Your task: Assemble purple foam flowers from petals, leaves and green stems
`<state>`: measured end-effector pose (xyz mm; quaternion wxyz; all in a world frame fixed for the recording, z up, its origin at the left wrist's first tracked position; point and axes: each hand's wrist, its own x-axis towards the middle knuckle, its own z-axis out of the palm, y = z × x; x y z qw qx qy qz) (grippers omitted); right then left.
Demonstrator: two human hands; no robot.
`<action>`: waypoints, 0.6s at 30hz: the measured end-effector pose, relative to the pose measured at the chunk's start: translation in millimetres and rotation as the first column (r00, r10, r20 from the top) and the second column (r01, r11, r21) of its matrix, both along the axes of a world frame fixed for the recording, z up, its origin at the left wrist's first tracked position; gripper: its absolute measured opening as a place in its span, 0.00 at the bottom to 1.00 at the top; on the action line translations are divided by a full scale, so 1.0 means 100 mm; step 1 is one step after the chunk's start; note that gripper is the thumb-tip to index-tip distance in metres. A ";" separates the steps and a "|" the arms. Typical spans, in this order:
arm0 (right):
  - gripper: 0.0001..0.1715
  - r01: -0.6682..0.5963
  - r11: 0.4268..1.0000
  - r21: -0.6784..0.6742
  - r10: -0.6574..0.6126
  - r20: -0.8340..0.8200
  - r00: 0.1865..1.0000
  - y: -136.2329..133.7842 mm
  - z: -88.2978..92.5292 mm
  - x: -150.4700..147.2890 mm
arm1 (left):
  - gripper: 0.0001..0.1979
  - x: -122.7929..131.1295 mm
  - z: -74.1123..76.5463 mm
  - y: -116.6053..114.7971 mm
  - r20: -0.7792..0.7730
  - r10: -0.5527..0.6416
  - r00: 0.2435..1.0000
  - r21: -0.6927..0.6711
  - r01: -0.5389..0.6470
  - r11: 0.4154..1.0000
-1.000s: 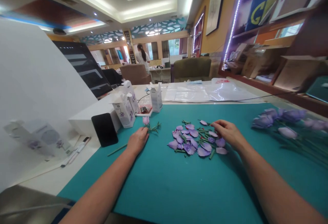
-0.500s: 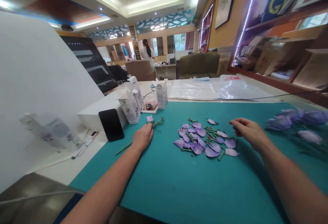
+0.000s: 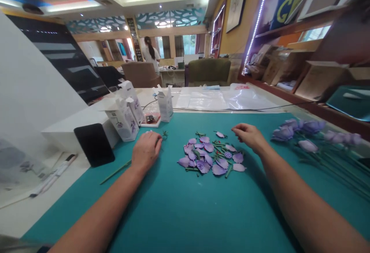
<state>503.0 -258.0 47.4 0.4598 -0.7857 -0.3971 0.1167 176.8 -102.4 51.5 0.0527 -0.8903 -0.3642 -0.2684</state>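
My left hand (image 3: 146, 150) lies on the green mat with its fingers curled over an artificial flower, hiding most of it. The flower's green stem (image 3: 115, 172) sticks out past the wrist side, and a leafy green sprig (image 3: 165, 135) shows beyond the fingertips. In the middle lies a loose pile of purple petals (image 3: 206, 156) mixed with short green stem pieces. Right of the pile, my right hand (image 3: 249, 136) is just above the mat, thumb and fingers pinched together. Whatever is between those fingertips, if anything, is hidden. A small pale bud piece (image 3: 220, 134) lies near them.
Purple flowers on long stems (image 3: 308, 145) lie at the right. White printed boxes (image 3: 123, 120), a dark phone-like slab (image 3: 94, 145) and a pen (image 3: 54, 174) are at the left. Plastic sheets (image 3: 208, 98) lie beyond the green mat (image 3: 185, 214). A person (image 3: 150, 54) stands far back.
The view has turned right, so everything sits further left in it. My left hand now covers the purple bloom that showed before. My right hand stays pinched and has drawn slightly farther from me.
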 end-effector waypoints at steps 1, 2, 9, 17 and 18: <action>0.11 -0.026 0.999 -0.031 0.027 0.029 0.999 0.02 0.01 0.00 | 0.11 0.08 0.05 -0.07 0.049 -0.038 0.998 -0.024 0.039 0.999; 0.10 -0.055 0.996 -0.069 0.059 0.058 0.997 0.04 0.02 -0.01 | 0.11 0.16 0.10 -0.14 0.104 -0.062 0.993 -0.069 0.069 0.995; 0.05 -0.250 0.875 -0.414 0.361 0.214 0.908 -0.02 0.01 -0.17 | 0.21 0.61 0.22 -0.58 0.386 -0.151 0.910 -0.599 0.372 0.710; 0.14 -0.244 0.781 -0.575 0.507 0.355 0.785 -0.12 -0.09 -0.33 | 0.18 0.78 0.04 -0.61 0.470 -0.144 0.871 -0.723 0.473 0.504; 0.14 -0.242 0.776 -0.583 0.514 0.361 0.778 -0.11 -0.09 -0.33 | 0.18 0.78 0.01 -0.60 0.471 -0.135 0.872 -0.733 0.472 0.490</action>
